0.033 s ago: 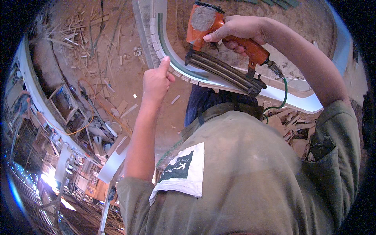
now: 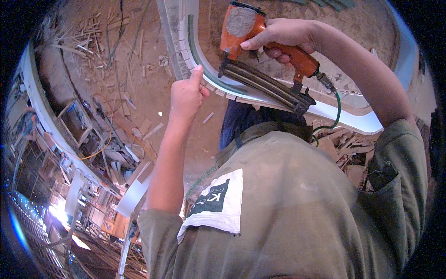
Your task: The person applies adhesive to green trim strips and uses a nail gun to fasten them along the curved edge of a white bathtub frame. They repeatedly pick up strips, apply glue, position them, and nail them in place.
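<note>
My right hand (image 2: 290, 39) is wrapped around the handle of an orange nail gun (image 2: 299, 60), which has a long dark magazine and a grey patch on its head. Its nose points down at a curved white panel (image 2: 267, 96) edged with small wooden blocks, with a green strip (image 2: 197, 56) along its inner side. Whether the nose touches the panel is unclear. My left hand (image 2: 186, 95) is closed at the panel's outer edge, thumb stretched along the blocks and fingers curled. What its fingers pinch, if anything, is hidden.
A green air hose (image 2: 338, 111) runs from the nail gun's handle down past my side. Wood offcuts (image 2: 355, 153) are heaped at the right, and thin scraps (image 2: 88, 39) litter the floor at far left. Another long curved panel (image 2: 46, 123) stands at left, beside an orange cord (image 2: 104, 144).
My left hand has shifted very slightly to the right along the panel's edge. The nail gun stays almost where it was.
</note>
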